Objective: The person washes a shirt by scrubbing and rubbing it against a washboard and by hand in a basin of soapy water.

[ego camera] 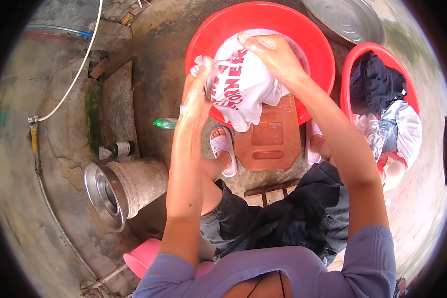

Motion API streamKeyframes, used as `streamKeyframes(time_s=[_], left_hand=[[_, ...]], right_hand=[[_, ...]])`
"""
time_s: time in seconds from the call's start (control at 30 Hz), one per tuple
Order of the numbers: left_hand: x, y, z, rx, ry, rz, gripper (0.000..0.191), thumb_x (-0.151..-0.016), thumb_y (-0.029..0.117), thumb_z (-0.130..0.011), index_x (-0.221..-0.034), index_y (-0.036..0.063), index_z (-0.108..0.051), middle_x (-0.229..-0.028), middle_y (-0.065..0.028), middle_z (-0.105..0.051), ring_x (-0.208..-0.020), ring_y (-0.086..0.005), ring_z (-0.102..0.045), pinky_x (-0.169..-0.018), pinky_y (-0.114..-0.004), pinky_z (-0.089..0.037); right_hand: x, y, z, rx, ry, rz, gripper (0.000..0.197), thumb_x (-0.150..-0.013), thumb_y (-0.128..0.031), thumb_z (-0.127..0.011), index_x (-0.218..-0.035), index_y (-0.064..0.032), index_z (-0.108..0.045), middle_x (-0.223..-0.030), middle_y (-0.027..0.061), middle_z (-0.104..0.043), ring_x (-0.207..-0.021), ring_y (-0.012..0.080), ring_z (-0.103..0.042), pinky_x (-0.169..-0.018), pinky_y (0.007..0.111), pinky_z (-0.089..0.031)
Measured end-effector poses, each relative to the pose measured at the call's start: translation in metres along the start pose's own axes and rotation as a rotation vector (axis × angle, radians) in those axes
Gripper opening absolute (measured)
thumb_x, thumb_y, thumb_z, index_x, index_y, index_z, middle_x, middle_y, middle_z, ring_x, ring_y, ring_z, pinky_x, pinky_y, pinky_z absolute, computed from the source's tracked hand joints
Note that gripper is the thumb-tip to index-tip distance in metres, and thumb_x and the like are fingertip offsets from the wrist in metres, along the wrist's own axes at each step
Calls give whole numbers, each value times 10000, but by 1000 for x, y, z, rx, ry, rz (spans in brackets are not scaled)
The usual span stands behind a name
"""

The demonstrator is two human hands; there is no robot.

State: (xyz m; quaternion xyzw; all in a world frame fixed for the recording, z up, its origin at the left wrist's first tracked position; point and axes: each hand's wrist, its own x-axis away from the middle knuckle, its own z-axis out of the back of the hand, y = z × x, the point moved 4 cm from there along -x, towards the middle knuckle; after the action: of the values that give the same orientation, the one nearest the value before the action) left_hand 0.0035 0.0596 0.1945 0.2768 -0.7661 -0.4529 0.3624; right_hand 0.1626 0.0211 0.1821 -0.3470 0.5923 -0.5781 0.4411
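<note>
Between my two hands a wet white garment (251, 80) with red lettering is spread over a washboard and a large red plastic basin. My left hand (199, 83) grips a bunched edge of the cloth. Suds cling to my right hand (273, 54), which holds the cloth's upper side. Inside the red basin (259, 15), foamy water shows behind the fabric. The brown washboard (267, 139) leans from the basin's near rim toward me, its ridged upper end partly under the garment. My slippered feet flank the board.
To the right, a red tub (348, 85) holds dark and light clothes (380, 83); a metal basin (348, 18) lies beyond. At left are a bucket (145, 182) topped by a metal bowl (106, 197), a green bottle (123, 149), a green-capped bottle (167, 123) and a hose (76, 70).
</note>
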Motion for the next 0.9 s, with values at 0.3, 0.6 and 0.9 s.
streamKeyframes(time_s=[0.3, 0.6, 0.9], left_hand=[[24, -1, 14, -166, -351, -46, 368, -810, 230, -603, -1077, -15, -534, -1006, -85, -593, -944, -187, -554, -833, -321, -432], [23, 20, 35, 555, -349, -279, 449, -879, 369, -462, -1153, 14, -484, -1181, -147, -511, -1087, -294, -488, -954, -452, -362], [-8, -43, 7, 555, 190, -115, 324, -906, 297, -416, -1090, 47, -509, -1039, -63, -563, -951, -184, -542, -838, -339, -448]], right_hand=[[-3, -17, 26, -174, -179, -239, 395, -838, -350, -562, -984, 17, -571, -861, 33, -582, -863, 108, -533, -788, 232, -414], [7, 0, 26, 236, -262, -145, 316, -684, -260, -618, -852, 8, -607, -775, 147, -612, -760, 207, -595, -687, 317, -448], [58, -42, -81, 630, -4, 870, 174, -757, -268, -567, -833, -121, -516, -526, 79, -545, -455, 289, -554, -499, 376, -489]])
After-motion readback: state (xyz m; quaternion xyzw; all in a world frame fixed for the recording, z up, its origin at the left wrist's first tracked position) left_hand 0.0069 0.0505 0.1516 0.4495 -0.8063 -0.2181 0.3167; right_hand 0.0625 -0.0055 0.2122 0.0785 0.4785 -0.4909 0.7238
